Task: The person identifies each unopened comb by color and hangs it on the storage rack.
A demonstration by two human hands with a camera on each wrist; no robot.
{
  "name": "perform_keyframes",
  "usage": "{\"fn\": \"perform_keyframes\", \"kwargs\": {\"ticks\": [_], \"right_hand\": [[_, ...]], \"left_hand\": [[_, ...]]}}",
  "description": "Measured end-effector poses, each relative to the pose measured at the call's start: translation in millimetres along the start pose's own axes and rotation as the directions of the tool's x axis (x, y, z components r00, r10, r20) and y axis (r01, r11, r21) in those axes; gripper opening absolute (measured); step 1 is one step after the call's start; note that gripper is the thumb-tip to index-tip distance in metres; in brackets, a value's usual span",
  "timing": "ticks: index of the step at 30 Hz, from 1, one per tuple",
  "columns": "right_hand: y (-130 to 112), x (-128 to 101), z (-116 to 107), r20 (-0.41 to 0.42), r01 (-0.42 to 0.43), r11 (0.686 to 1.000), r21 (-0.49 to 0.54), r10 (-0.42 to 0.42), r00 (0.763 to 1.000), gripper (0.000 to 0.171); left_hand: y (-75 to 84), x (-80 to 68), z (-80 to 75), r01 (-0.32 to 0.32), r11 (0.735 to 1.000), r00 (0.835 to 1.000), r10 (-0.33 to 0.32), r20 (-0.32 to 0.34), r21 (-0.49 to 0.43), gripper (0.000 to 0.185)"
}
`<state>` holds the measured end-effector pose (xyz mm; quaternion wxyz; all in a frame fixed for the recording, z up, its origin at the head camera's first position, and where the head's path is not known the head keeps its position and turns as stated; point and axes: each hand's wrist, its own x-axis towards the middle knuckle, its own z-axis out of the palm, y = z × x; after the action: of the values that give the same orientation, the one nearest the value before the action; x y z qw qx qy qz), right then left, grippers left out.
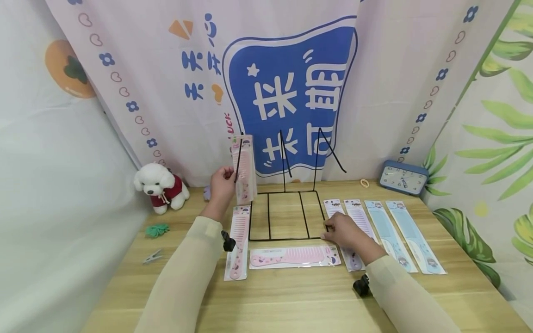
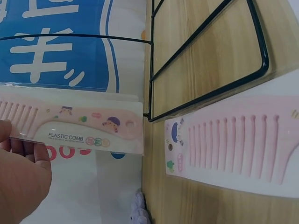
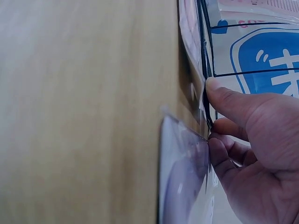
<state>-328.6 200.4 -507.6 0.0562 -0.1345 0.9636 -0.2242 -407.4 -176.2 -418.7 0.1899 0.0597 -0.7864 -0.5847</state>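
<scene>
A black wire display rack (image 1: 269, 216) stands on the table with hooks rising at its back. From its left hook hangs a packaged pink comb (image 1: 245, 185), upright; the left wrist view shows "PLASTIC COMB" on its card. My left hand (image 1: 222, 186) holds the edge of that package between thumb and fingers. My right hand (image 1: 344, 231) pinches the front right corner of the rack's base, clearer in the right wrist view. One packaged pink comb (image 1: 238, 240) lies left of the base, and another pink comb (image 1: 295, 255) lies crosswise before it.
Packaged purple combs (image 1: 360, 216) and blue combs (image 1: 383, 229) lie in a row on the right. Behind them are a blue clock (image 1: 403, 177) and a small ring (image 1: 364, 183). At left sit a plush dog (image 1: 161, 187), a green scrunchie (image 1: 157, 230) and a grey clip (image 1: 153, 256).
</scene>
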Motion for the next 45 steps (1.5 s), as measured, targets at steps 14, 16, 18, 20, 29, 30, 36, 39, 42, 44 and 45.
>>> {"fn": "perform_keyframes", "kwargs": {"ticks": [14, 16, 18, 20, 29, 30, 36, 39, 42, 44, 45], "right_hand": [[2.1, 0.4, 3.4, -0.003, 0.007, 1.0, -0.009, -0.007, 1.0, 0.05], [2.3, -0.1, 4.0, -0.004, 0.006, 1.0, -0.007, -0.006, 1.0, 0.05], [2.3, -0.5, 3.9, -0.007, 0.012, 1.0, -0.01, -0.013, 1.0, 0.05], [2.0, -1.3, 4.4, -0.012, 0.013, 1.0, -0.011, -0.013, 1.0, 0.049], [-1.8, -3.9, 3.1, -0.018, 0.021, 1.0, -0.002, -0.021, 1.0, 0.047], [-1.7, -3.6, 2.9, -0.017, 0.021, 1.0, -0.002, -0.021, 1.0, 0.047], [-0.1, -1.9, 3.8, -0.012, 0.012, 1.0, -0.003, -0.012, 1.0, 0.048], [-1.8, -2.4, 3.5, -0.007, 0.021, 1.0, -0.008, -0.021, 1.0, 0.048], [-2.0, -2.5, 3.1, -0.004, 0.025, 1.0, -0.014, -0.025, 1.0, 0.048], [-0.5, -1.9, 3.1, -0.01, 0.025, 0.999, -0.02, -0.026, 1.0, 0.046], [0.2, -1.5, 3.0, -0.013, 0.024, 0.999, -0.021, -0.024, 1.0, 0.046]], "left_hand": [[-0.6, -2.0, 0.0, 0.006, 1.0, 1.0, -0.006, 0.017, 0.01, 0.016], [-1.0, -2.9, -0.3, 0.017, 1.0, 1.0, -0.017, 0.026, 0.01, 0.017], [-1.4, -4.1, -0.7, 0.029, 1.0, 0.999, -0.03, 0.032, 0.011, 0.018], [-2.2, -5.0, -1.0, 0.039, 0.999, 0.999, -0.04, 0.038, 0.011, 0.018], [-7.0, -9.3, -6.5, -0.004, 0.999, 0.999, 0.002, 0.045, 0.046, 0.017], [-8.2, -9.9, -7.6, -0.013, 0.998, 0.999, 0.01, 0.047, 0.054, 0.017], [-16.6, -20.0, -16.5, 0.026, 0.997, 0.992, -0.035, 0.118, 0.079, 0.016], [-22.1, -32.8, -23.2, 0.071, 0.99, 0.972, -0.095, 0.214, 0.12, 0.02], [-27.9, -49.5, -29.9, 0.087, 0.965, 0.933, -0.167, 0.32, 0.249, 0.03], [-32.8, -60.9, -33.2, 0.049, 0.925, 0.91, -0.196, 0.365, 0.376, 0.038], [-36.2, -66.4, -34.9, 0.033, 0.901, 0.899, -0.216, 0.382, 0.434, 0.044]]}}
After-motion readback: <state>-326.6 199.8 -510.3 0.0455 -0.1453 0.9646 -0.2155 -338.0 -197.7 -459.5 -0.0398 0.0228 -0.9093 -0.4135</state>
